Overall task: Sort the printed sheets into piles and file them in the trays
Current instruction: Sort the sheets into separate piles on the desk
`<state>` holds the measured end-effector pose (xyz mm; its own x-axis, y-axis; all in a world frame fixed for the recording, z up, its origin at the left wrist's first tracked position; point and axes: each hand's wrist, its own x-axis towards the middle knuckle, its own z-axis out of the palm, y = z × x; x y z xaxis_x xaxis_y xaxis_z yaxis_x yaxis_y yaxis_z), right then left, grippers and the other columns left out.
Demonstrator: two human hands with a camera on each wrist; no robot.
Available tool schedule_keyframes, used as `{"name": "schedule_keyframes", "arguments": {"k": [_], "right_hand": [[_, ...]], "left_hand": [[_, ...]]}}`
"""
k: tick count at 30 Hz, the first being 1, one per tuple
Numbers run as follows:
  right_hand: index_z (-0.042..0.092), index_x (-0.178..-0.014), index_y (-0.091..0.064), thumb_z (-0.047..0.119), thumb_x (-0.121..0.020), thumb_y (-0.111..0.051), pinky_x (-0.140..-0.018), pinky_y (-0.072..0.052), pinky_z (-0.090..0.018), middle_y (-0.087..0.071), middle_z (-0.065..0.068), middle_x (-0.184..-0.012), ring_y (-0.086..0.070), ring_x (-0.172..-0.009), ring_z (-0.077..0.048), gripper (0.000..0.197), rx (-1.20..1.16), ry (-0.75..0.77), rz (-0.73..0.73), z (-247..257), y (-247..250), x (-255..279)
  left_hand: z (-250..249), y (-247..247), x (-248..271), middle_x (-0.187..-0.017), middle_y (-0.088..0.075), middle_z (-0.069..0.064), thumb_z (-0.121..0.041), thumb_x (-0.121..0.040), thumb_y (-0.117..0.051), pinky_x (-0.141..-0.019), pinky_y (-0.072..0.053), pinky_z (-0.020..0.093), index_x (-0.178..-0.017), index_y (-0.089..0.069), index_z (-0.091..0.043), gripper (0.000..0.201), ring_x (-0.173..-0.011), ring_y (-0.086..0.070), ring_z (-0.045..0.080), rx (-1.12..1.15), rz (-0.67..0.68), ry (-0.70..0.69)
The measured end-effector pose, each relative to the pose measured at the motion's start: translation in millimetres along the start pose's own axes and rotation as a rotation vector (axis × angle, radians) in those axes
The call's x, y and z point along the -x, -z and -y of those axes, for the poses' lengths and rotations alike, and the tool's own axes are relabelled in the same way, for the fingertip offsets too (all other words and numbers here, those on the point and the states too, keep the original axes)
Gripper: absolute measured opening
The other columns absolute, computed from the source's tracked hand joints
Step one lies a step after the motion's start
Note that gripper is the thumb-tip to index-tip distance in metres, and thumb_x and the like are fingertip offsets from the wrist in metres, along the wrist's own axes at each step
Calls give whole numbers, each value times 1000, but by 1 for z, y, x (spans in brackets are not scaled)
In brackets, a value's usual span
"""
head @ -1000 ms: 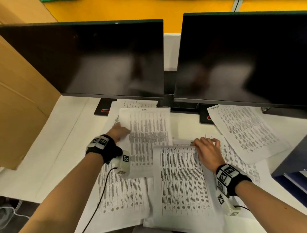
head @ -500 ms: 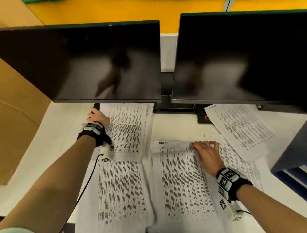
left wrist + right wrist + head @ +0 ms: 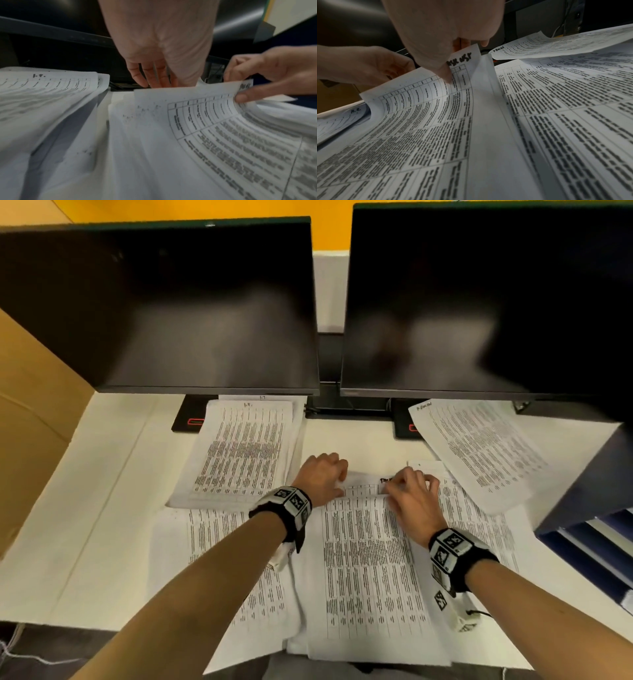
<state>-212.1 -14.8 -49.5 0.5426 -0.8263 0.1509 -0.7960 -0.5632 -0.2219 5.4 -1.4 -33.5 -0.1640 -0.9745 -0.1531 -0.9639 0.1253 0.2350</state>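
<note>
We have both hands at the far edge of the top sheet (image 3: 370, 559) of the middle pile, near the front of the white desk (image 3: 102, 491) — our right hand (image 3: 412, 498) pinches its far right corner between thumb and fingertips, curling the edge up off the pile. Our left hand (image 3: 322, 477) holds the far left corner with fingers curled behind the paper. Another pile (image 3: 239, 453) lies far left under the left monitor (image 3: 154, 306), and a loose sheet (image 3: 479, 450) lies tilted at far right.

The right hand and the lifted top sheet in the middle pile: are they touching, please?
Touching. The right wrist view shows the right hand pinching the top sheet at its raised far corner, thumb on the printed face.
</note>
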Motion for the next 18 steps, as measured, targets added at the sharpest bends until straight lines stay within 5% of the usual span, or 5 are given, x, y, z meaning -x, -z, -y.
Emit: {"name": "schedule_keyframes", "arguments": {"k": [6,11,18], "right_hand": [[19,-82,-68,16,-72,-74,-87,-35,-51,-54,-9,-104,-51,-100,-29,12,-42,-10,9,1,3,2],[20,-84,-68,17,-76,-70,-90,-33,-51,-53,-9,-111,-49,-106,-28,8,-51,2,42,-2,2,1],[20,-85,-67,19,-77,-69,-92,-31,-50,-53,-7,-111,-48,-108,-28,8,-39,8,49,-3,2,0]], "left_hand": [[-1,-5,3,-109,-49,3,-33,-78,-71,-91,-44,34,-99,-56,-15,31,-100,-49,20,38,13,64],[-3,-5,3,-116,-48,4,-34,-75,-74,-90,-42,34,-116,-47,-15,52,-107,-46,21,120,36,143],[-5,0,0,-94,-62,7,-26,-90,-58,-77,-34,28,-87,-61,-7,19,-97,-52,25,-11,-12,13]]}}
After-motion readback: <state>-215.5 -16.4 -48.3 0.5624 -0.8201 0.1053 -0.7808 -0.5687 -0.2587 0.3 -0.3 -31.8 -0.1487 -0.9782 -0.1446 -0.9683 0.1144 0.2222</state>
